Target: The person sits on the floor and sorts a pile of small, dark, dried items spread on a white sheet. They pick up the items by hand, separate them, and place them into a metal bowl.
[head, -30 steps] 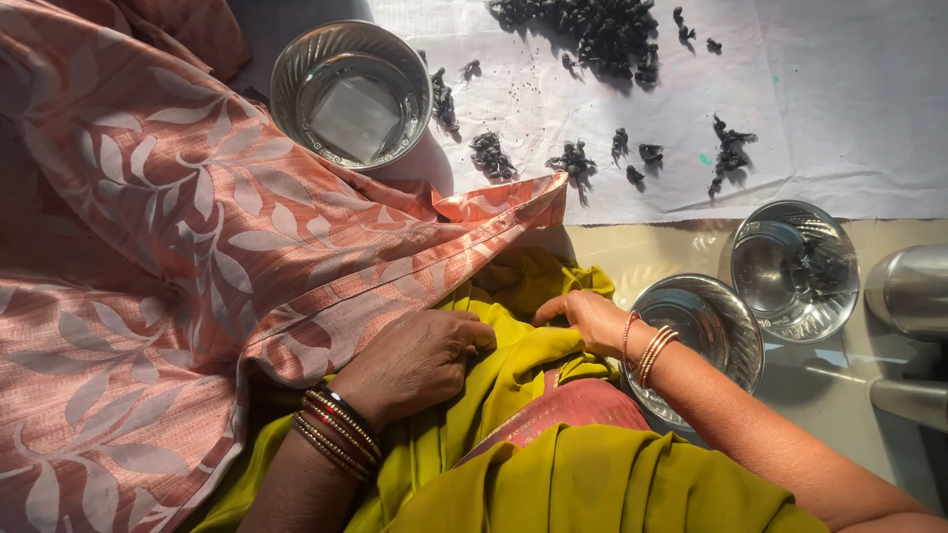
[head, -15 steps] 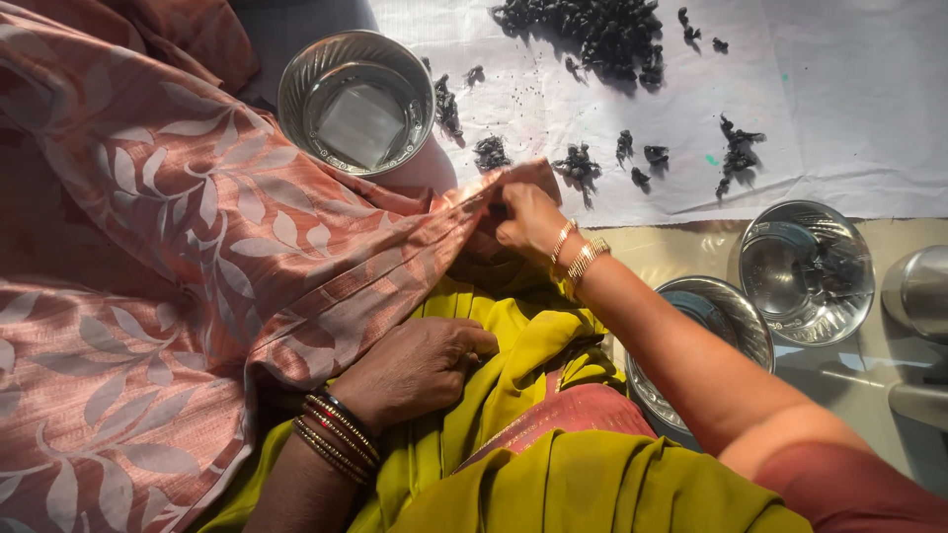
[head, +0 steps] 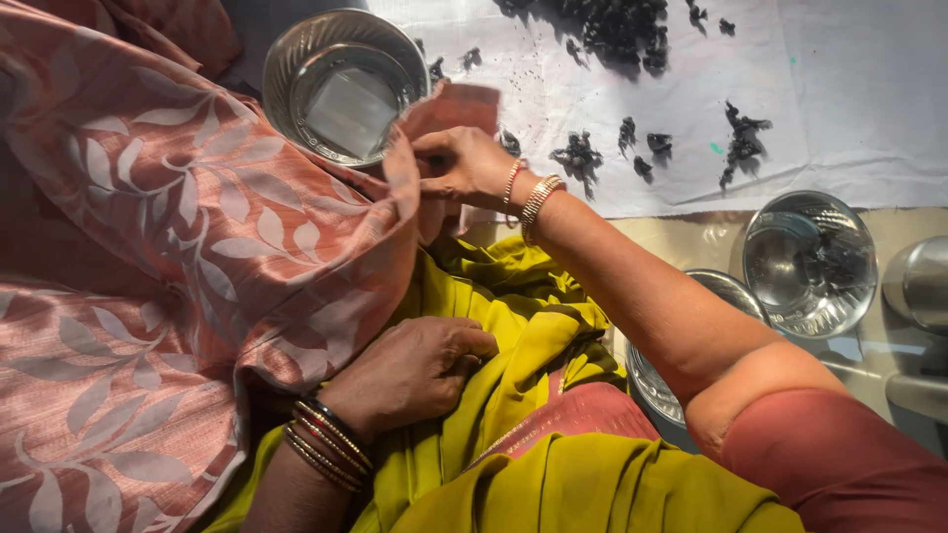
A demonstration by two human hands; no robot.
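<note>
Left hand (head: 415,370) rests loosely curled on the yellow-green cloth (head: 513,326) in the lap, grasping nothing clearly; right hand (head: 459,166) pinches the pink leaf-print fabric (head: 197,227) edge beside the steel bowl (head: 341,84), where trailing cloth could tip it or sweep the dark clumps (head: 617,25) off the white sheet (head: 839,109).

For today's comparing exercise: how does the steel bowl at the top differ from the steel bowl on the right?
The top steel bowl holds only clear liquid and is partly overlapped by the pink leaf-print cloth; the right steel bowl shows dark bits inside and stands uncovered, off the white sheet. Both are round, shiny and upright.
</note>
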